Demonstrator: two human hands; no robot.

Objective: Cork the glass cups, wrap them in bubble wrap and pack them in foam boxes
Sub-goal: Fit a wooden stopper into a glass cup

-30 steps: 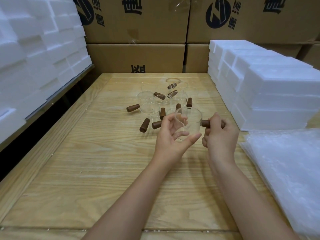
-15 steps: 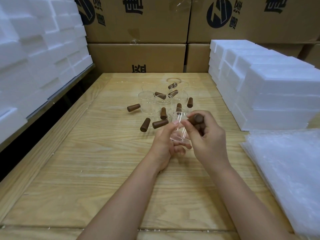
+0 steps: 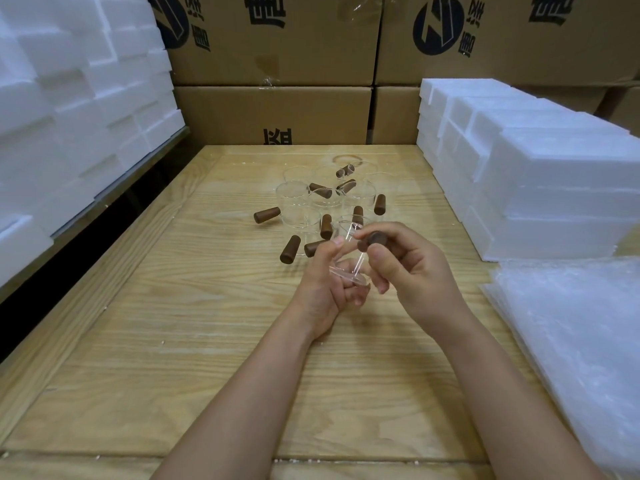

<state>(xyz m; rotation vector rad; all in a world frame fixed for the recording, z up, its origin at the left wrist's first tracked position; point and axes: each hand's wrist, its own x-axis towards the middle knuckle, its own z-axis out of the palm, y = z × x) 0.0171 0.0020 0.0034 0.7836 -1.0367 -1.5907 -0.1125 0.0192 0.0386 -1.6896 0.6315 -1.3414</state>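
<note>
Here the left hand (image 3: pixel 325 285) has its fingers curled round a clear glass cup (image 3: pixel 349 271), which it holds tilted above the wooden table (image 3: pixel 173 341). The right hand (image 3: pixel 415 271) pinches a dark brown cork (image 3: pixel 375 238) between thumb and forefinger, its other fingers loosely bent beneath. The cork sits at the far end of the cup, touching or just beside the glass; how far it has entered cannot be told, since the glass is hard to trace against the fingers.

Farther back on the table stands a cluster of empty glass cups (image 3: pixel 294 199), with loose corks (image 3: pixel 266 214) lying on their sides among and beside them. A stack of white foam boxes (image 3: pixel 554 188) fills the right side, and sheets of bubble wrap (image 3: pixel 581 341) lie in front of it. More foam blocks (image 3: pixel 69 98) are piled on the left, and printed cardboard cartons (image 3: pixel 277 112) stand along the back.
</note>
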